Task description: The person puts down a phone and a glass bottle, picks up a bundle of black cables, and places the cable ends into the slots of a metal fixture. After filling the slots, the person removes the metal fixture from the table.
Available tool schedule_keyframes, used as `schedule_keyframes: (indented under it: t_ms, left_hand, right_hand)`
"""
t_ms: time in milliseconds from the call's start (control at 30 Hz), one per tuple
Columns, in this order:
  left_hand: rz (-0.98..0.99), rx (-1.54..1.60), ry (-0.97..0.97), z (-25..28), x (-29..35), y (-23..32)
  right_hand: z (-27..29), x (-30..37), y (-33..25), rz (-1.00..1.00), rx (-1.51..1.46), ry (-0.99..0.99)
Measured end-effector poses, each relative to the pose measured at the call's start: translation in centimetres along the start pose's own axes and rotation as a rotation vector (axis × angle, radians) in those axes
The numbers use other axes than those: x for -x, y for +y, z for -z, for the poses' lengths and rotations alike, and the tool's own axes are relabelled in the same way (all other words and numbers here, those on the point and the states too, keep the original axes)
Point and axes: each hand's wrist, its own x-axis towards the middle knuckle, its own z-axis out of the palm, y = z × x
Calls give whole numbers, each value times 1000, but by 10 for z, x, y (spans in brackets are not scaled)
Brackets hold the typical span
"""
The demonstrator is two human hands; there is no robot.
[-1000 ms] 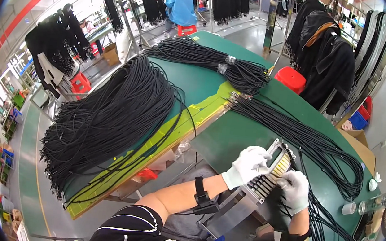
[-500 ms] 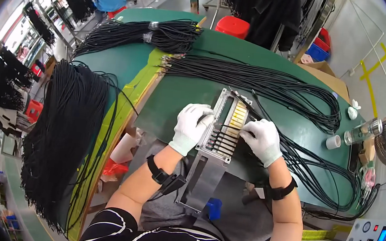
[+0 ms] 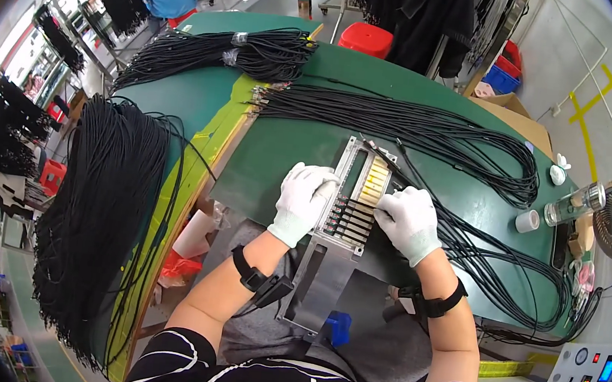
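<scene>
Metal jig plate [image 3: 354, 196] lies on the green surface [image 3: 289, 144], overhanging its near edge. Left hand [image 3: 303, 202] presses flat on its left rail, steadying it. Right hand [image 3: 408, 221] pinches black cables [image 3: 466, 243] at its right edge, seating them in slots.

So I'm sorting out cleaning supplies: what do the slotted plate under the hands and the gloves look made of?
The slotted plate looks like bare metal: grey, flat, dull sheen, with yellow inserts that may be plastic. The gloves on the left hand and right hand look like white knitted fabric, matte and soft.
</scene>
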Motion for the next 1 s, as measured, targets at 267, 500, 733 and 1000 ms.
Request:
schedule_keyframes:
  t_ms: [267, 500, 733, 1000]
  left_hand:
    - [-293, -207, -175, -4, 1, 25]
    - [-297, -158, -232, -8, 1, 20]
    - [-266, -131, -249, -8, 0, 26]
    - [-321, -176, -175, -8, -1, 22]
  right_hand:
    - [15, -2, 11, -93, -44, 80]
    - [32, 10, 51, -388, -168, 4]
    - [26, 18, 45, -186, 131, -136]
    - [17, -7, 46, -236, 48, 10]
